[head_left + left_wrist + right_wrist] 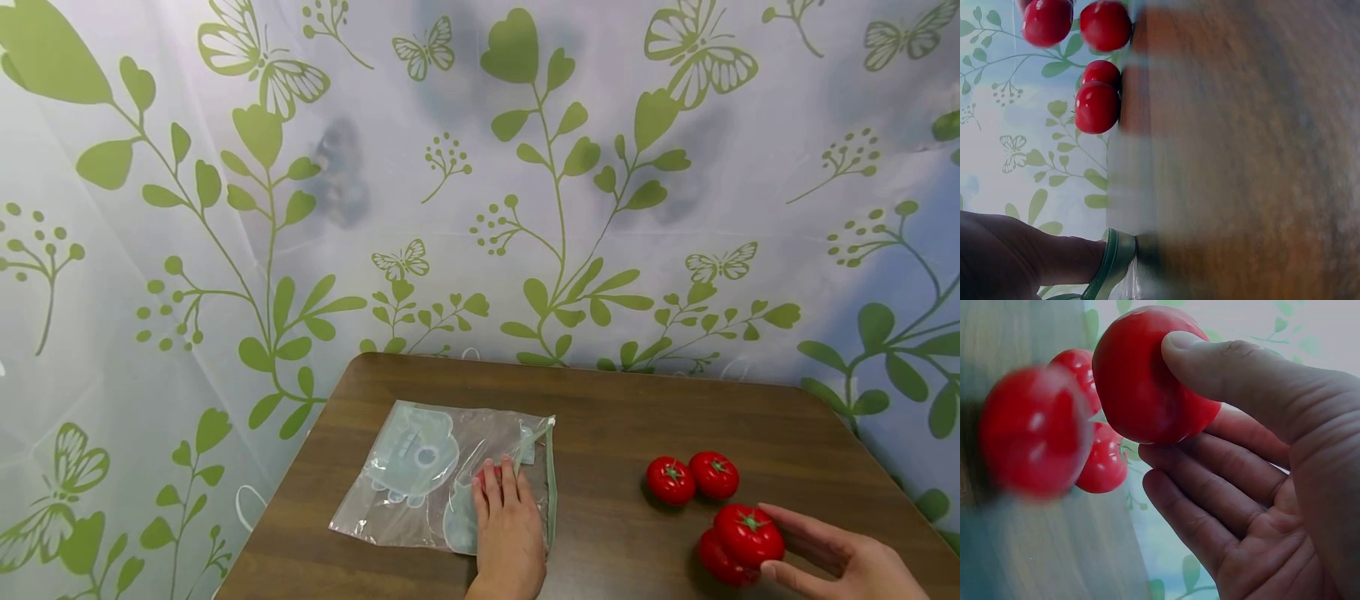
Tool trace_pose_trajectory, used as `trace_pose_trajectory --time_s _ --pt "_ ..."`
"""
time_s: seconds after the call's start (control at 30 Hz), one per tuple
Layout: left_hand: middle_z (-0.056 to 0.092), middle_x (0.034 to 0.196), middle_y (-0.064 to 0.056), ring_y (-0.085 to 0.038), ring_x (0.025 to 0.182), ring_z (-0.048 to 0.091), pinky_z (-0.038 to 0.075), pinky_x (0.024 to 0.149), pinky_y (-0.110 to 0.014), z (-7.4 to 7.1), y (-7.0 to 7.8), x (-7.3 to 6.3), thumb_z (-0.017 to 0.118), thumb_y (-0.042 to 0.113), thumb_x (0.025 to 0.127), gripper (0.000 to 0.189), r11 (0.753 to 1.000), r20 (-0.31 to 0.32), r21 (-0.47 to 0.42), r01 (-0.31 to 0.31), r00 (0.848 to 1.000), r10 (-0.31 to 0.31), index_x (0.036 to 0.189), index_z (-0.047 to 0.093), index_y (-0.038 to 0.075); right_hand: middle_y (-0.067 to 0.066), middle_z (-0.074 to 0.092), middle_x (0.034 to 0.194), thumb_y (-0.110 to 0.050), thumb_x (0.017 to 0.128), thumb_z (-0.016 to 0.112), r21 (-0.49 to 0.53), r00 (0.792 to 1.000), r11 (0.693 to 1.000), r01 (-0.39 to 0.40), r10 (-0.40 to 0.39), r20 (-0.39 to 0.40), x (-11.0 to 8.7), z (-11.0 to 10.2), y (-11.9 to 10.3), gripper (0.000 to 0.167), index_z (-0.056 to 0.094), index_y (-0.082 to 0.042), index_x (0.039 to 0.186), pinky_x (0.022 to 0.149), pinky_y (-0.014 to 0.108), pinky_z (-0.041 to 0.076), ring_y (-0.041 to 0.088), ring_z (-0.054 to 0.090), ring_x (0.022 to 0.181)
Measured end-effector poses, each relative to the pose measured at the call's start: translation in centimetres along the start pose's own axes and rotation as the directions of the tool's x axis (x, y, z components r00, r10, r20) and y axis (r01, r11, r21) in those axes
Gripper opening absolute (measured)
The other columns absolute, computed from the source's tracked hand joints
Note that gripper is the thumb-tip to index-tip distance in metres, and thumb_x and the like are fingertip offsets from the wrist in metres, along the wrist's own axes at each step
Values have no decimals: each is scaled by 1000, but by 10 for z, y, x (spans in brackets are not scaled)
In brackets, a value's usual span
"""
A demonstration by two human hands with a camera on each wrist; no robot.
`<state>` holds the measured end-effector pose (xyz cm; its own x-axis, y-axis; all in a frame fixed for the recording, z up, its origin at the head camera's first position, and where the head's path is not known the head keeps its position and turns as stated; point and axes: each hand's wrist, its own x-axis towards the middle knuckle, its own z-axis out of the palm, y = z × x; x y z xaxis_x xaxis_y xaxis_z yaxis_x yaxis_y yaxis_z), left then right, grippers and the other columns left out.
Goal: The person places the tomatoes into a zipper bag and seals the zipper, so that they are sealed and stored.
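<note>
My right hand [851, 557] holds a glossy red tomato [748, 536] between thumb and fingers, its green stem top facing up. Another tomato [1036, 432] stands close beside it, partly hidden by the held one in the head view. My left hand [510, 525] rests across a clear bag [480, 425] with a pale blue cartoon print and green edge strip [551, 483]. Something red [491, 474] shows at its fingertips, mostly covered by them. The left thumb [1072, 257] meets the green strip in the left wrist view.
Two more tomatoes, one [671, 481] touching the other [714, 475], sit farther back on the right of the brown wooden table [615, 400]. Behind the table hangs a pale curtain [420, 300] with green leaves and butterflies.
</note>
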<state>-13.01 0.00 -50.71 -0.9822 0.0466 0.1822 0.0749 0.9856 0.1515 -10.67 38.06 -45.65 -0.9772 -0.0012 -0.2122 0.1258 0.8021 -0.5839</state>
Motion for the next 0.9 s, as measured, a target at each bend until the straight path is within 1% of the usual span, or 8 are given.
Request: trace_pose_trajectory --time_s 0.07,0.37,0.4,0.47,0.57,0.63,0.8,0.9 --pt "47 169 -21 -47 160 39 33 129 -64 0 0 0 91 24 82 84 1000 0 1 -1 1000 1 154 56 1 36 65 145 -44 93 88 -11 1000 1000 14 -15 -13 0 -1 0 90 52 11 155 86 42 67 48 74 122" --pt "47 170 -21 -47 159 39 33 129 -64 -1 -1 -1 97 29 76 93 1000 9 4 -3 1000 3 154 56 1 34 67 144 -44 92 88 -32 997 998 51 -52 -57 -1 -2 -3 87 55 8 154 78 28 66 38 79 114" --pt "47 169 -21 -47 159 40 34 129 -63 -1 -1 -1 97 30 75 94 1000 8 7 -4 1000 4 154 56 1 34 67 144 -44 92 88 -34 996 998 57 -59 -65 -1 -2 -3 87 56 7 154 78 27 66 35 80 112" --pt "47 169 -21 -47 159 40 34 129 -63 -1 -1 0 98 31 74 95 1000 6 13 -5 1000 5 154 56 1 33 68 143 -44 91 89 -41 994 997 71 -74 -81 -1 -2 -4 86 57 6 153 77 25 65 23 82 107" --pt "48 169 -20 -47 159 41 34 129 -63 -1 0 0 98 31 74 94 1000 -1 26 -7 1000 7 154 57 1 32 70 141 -42 90 90 -40 991 995 92 -95 -94 -1 -2 -5 84 59 5 153 77 24 65 10 81 101" --pt "48 169 -20 -47 159 41 34 129 -62 -1 0 0 97 29 75 92 1000 -6 29 -7 1000 8 154 57 1 32 70 139 -42 90 90 -42 990 994 100 -104 -92 0 -2 -7 84 59 5 152 77 24 65 11 81 101" --pt "48 169 -21 -47 159 41 33 129 -63 -1 0 0 94 23 78 88 1000 -7 23 -6 1000 6 154 57 0 32 71 139 -45 91 89 -60 991 992 114 -118 -65 4 -2 -15 85 58 6 152 79 28 66 34 80 111" --pt "48 169 -21 -47 159 41 33 129 -63 -1 0 0 93 22 79 85 1000 -5 21 -3 1000 3 154 57 1 32 70 139 -45 90 90 -68 990 990 126 -130 -61 6 -2 -21 85 59 6 151 81 34 68 39 79 113"
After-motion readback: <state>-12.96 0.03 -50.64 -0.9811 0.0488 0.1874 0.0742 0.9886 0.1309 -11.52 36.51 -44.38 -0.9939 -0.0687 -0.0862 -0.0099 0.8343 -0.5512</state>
